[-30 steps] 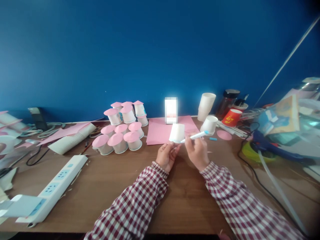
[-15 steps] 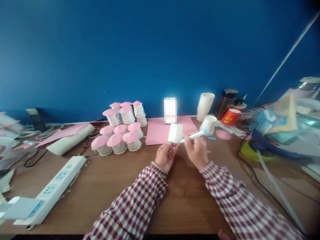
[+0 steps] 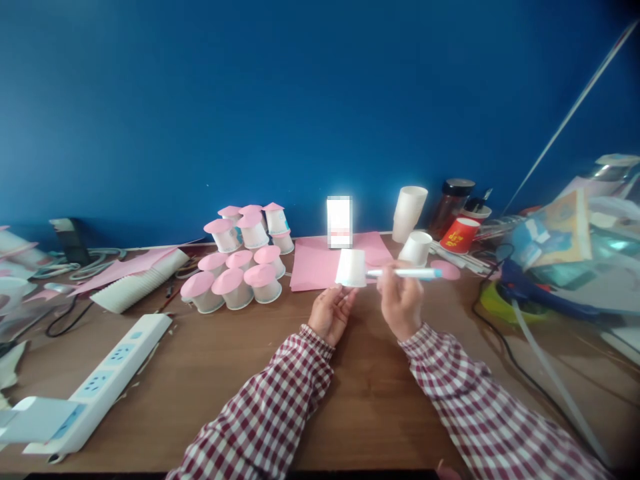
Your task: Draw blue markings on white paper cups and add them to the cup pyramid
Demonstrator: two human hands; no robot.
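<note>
**A:** anyone reading the writing on that red cup [image 3: 459, 235]? Yellow characters, way too blurry for me.

**B:** same. The phone [image 3: 339, 222] screen is looking pixelated too. Left hand [image 3: 330, 314] is pinching the upside-down white cup [image 3: 351, 268] by its rim, above the desk [image 3: 210, 373]; right hand [image 3: 401, 305] is gripping a white pen [image 3: 406, 273], its tip touching the cup's side.

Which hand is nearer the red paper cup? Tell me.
Right. The right hand, holding a white marker, lies below and left of the red paper cup. The left hand, holding an upturned white cup, is farther left.
</note>
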